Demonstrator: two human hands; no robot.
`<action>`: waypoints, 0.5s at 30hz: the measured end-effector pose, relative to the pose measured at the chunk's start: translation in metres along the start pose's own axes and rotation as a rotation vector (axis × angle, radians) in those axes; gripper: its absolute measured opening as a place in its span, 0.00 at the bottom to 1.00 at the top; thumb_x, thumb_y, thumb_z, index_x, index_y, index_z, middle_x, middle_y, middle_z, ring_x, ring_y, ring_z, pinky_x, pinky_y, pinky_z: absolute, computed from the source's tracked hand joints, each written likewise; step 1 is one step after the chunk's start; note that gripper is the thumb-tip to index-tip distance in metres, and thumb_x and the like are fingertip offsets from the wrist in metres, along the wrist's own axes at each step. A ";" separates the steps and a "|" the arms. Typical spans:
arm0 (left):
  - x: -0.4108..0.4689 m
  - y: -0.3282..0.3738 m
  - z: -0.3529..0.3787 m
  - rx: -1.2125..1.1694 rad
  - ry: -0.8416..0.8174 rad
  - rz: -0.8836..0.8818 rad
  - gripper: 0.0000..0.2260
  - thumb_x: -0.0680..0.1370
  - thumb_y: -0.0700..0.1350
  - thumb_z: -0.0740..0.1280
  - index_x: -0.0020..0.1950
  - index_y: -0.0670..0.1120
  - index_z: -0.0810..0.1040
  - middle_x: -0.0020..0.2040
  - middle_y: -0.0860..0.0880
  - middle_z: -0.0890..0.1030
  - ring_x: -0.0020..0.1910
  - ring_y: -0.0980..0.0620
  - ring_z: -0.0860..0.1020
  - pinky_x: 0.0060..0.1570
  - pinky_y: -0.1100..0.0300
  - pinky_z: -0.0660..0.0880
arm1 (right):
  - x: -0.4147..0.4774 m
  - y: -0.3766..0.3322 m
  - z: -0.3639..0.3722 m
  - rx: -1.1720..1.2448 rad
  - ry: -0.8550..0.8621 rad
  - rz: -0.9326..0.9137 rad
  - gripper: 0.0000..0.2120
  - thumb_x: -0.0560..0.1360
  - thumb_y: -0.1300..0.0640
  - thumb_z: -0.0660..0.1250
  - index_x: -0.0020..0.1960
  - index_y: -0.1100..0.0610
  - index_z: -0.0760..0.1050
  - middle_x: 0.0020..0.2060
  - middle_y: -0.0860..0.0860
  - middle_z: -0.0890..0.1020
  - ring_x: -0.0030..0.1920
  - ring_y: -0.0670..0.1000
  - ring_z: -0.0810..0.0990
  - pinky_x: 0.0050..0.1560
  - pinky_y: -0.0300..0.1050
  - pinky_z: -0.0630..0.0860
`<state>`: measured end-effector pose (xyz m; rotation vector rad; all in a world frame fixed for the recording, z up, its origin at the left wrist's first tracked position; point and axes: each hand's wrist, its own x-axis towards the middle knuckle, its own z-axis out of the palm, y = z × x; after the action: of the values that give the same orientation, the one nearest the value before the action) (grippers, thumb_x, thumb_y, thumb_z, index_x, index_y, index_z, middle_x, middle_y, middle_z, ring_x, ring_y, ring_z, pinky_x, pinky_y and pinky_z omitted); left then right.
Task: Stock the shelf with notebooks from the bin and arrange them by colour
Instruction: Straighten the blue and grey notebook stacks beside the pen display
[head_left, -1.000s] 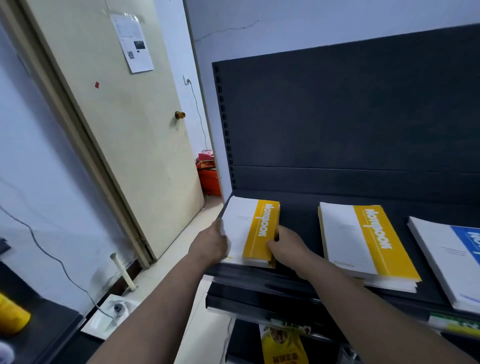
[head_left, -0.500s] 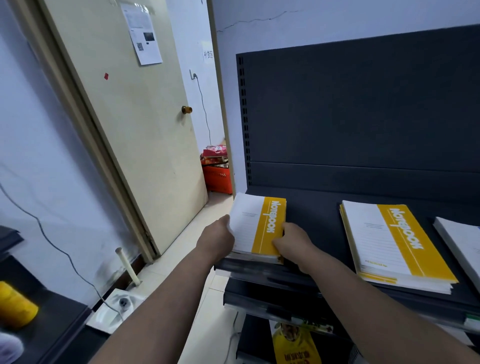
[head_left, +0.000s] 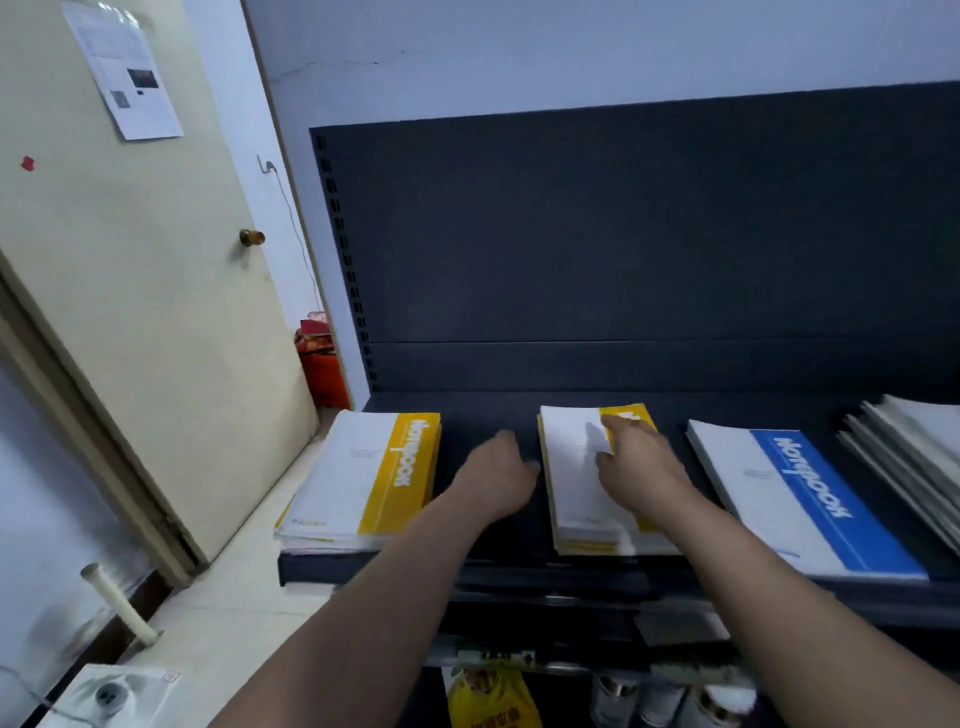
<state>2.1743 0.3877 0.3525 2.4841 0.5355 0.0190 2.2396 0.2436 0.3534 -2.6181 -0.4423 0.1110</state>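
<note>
yellow stack (head_left: 576, 483), left hand (head_left: 493, 480) at edge

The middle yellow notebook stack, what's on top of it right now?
The right hand lies on the middle yellow stack, covering most of the yellow band and its title. Nothing else shows on top. The left hand is beside the stack, not on it.

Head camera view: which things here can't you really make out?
Head view only:
- Middle yellow stack: title mostly covered by the right hand.
- Rightmost stack: blurred, cut by the right edge; colour unclear.
- Items under the shelf: blurred, cut by the bottom edge.
- Paper on the door: print too small.
</note>
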 end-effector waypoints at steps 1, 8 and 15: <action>0.002 0.007 0.008 -0.023 -0.035 -0.016 0.20 0.81 0.47 0.61 0.70 0.39 0.66 0.68 0.41 0.72 0.66 0.43 0.71 0.57 0.57 0.69 | 0.002 0.011 -0.003 -0.029 -0.017 0.045 0.25 0.77 0.60 0.59 0.74 0.56 0.61 0.71 0.57 0.65 0.70 0.59 0.64 0.65 0.49 0.66; 0.008 0.035 0.033 -0.110 -0.099 -0.035 0.21 0.81 0.42 0.58 0.75 0.42 0.61 0.69 0.44 0.71 0.65 0.45 0.71 0.58 0.60 0.69 | 0.017 0.058 -0.002 0.018 -0.175 0.152 0.21 0.76 0.61 0.56 0.69 0.59 0.61 0.63 0.59 0.74 0.60 0.61 0.74 0.47 0.44 0.69; 0.006 0.023 0.020 -0.060 -0.030 -0.106 0.15 0.80 0.38 0.57 0.67 0.43 0.69 0.64 0.44 0.74 0.60 0.46 0.73 0.53 0.58 0.71 | 0.017 0.035 0.007 -0.004 -0.222 0.098 0.27 0.78 0.59 0.57 0.74 0.59 0.55 0.66 0.59 0.72 0.64 0.60 0.73 0.54 0.46 0.72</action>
<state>2.1914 0.3618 0.3484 2.3912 0.6440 -0.0439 2.2644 0.2225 0.3307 -2.6421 -0.3893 0.4368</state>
